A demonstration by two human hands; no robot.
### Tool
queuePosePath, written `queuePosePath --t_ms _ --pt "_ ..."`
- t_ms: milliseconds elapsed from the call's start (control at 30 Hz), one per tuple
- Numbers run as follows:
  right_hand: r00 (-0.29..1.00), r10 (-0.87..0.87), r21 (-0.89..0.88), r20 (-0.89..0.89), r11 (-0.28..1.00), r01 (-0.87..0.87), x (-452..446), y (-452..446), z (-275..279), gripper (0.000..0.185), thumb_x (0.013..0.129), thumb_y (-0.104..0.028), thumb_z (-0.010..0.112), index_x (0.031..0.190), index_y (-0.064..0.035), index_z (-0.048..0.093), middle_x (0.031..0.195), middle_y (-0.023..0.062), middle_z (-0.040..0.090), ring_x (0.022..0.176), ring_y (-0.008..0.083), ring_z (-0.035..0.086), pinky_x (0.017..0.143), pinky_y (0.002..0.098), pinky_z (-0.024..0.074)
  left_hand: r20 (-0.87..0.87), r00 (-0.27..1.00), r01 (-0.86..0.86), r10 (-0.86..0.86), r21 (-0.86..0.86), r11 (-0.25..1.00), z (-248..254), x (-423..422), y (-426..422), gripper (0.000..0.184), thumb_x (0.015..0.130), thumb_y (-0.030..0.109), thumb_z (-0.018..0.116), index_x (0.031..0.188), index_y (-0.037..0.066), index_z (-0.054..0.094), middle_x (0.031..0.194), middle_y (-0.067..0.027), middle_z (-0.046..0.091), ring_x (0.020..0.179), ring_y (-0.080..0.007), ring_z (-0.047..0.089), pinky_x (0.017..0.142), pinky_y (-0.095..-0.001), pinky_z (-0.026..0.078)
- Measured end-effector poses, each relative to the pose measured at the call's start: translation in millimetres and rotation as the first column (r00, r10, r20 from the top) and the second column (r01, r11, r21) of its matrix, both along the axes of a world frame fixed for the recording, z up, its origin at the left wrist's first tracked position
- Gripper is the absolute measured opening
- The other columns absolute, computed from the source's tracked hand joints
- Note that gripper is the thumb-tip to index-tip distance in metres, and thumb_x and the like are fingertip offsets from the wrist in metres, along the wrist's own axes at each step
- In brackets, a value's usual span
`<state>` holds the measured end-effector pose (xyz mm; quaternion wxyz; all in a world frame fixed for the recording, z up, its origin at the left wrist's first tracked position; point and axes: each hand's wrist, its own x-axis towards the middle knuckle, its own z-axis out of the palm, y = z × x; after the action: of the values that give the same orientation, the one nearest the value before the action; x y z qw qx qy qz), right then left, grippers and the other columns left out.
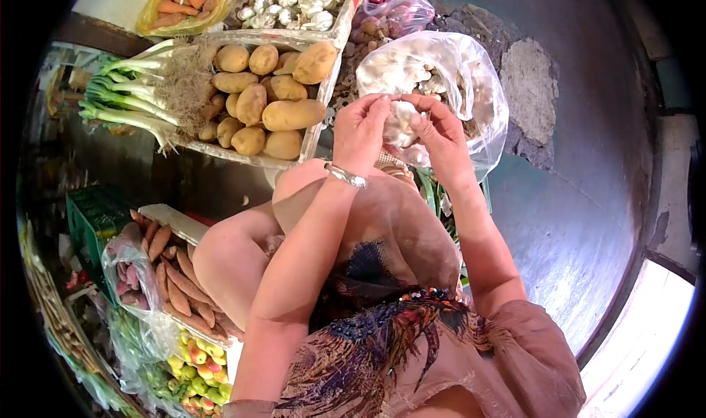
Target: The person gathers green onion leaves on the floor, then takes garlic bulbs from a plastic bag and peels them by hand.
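Note:
A whitish garlic bulb [399, 126] is between my two hands, in front of my knees. My left hand [362, 133] is closed at its left side, with thumb and fingertips pinched at the top edge. My right hand [443, 135] curls round the bulb's right side, its thumb pressed against the skin. Just beyond my hands a clear plastic bag [487, 102] stands open, with garlic [434, 86] and loose skins inside. A silver bracelet [346, 175] circles my left wrist.
To the left, a crate holds potatoes [252, 103] beside leeks [143, 87]; garlic bulbs [287, 2] and carrots [184, 2] lie farther back. Sweet potatoes [184, 282] and apples [202, 370] are at lower left. A purple-tinted bag [401, 10] and rubble [528, 87] lie on the floor.

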<state>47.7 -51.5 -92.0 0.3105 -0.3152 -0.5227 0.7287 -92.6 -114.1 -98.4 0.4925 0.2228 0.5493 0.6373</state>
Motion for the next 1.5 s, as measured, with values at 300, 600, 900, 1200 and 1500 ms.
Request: queuePosePath --t_ms 300,600,900,1200,1500 --pt "0.933 0.038 -0.312 -0.358 0.937 -0.158 10 3 -13 0.036 0.099 -0.020 0.052 0.128 0.0007 0.053 0.124 0.0078 0.059 0.113 0.0192 0.057 0.096 0.0362 0.0463 -0.063 0.998 -0.016 0.013 -0.046 0.999 4 3 0 0.019 0.096 0.012 0.054 0.089 -0.003 0.063 0.070 -0.0034 0.063 0.049 -0.0097 0.056 0.040 -0.0245 0.042" --pt "0.841 -0.124 -0.490 -0.526 0.853 -0.181 9 10 -22 0.039 0.100 -0.017 0.045 0.135 0.0001 0.045 0.126 0.0109 0.058 0.107 0.0218 0.057 0.081 0.0369 0.0488 0.033 0.995 -0.090 0.092 -0.069 0.994 11 1 3 0.030 0.100 0.028 0.050 0.095 0.001 0.062 0.067 -0.0007 0.057 0.044 -0.0062 0.049 0.040 -0.0241 0.039" --pt "0.926 -0.136 -0.450 -0.352 0.892 -0.040 0 -1 -6 0.040 0.105 -0.020 0.034 0.140 -0.0036 0.042 0.124 0.0077 0.057 0.105 0.0174 0.056 0.085 0.0345 0.0463 -0.249 0.968 -0.012 0.013 0.004 1.000 2 4 3 0.010 0.094 0.008 0.058 0.095 -0.002 0.060 0.073 -0.0019 0.062 0.060 -0.0058 0.056 0.054 -0.0210 0.045" --pt "0.897 -0.087 -0.343 -0.433 0.936 -0.075 4 -9 -18 0.070 0.087 -0.018 0.070 0.146 -0.0082 0.033 0.123 0.0050 0.056 0.108 0.0179 0.054 0.087 0.0378 0.0469 -0.044 0.998 0.052 -0.051 0.008 0.999 13 7 2 0.009 0.092 0.008 0.058 0.095 0.000 0.061 0.067 -0.0017 0.061 0.050 -0.0057 0.052 0.045 -0.0214 0.040" --pt "0.971 0.008 -0.141 -0.238 0.989 -0.043 -1 -9 -5 0.064 0.085 0.001 0.064 0.142 -0.0083 0.037 0.122 0.0040 0.055 0.108 0.0140 0.053 0.097 0.0291 0.0410 0.164 0.984 0.074 -0.073 -0.001 0.997 1 -4 0 0.002 0.088 -0.002 0.057 0.088 -0.002 0.059 0.063 -0.0067 0.059 0.043 -0.0118 0.053 0.036 -0.0255 0.039"
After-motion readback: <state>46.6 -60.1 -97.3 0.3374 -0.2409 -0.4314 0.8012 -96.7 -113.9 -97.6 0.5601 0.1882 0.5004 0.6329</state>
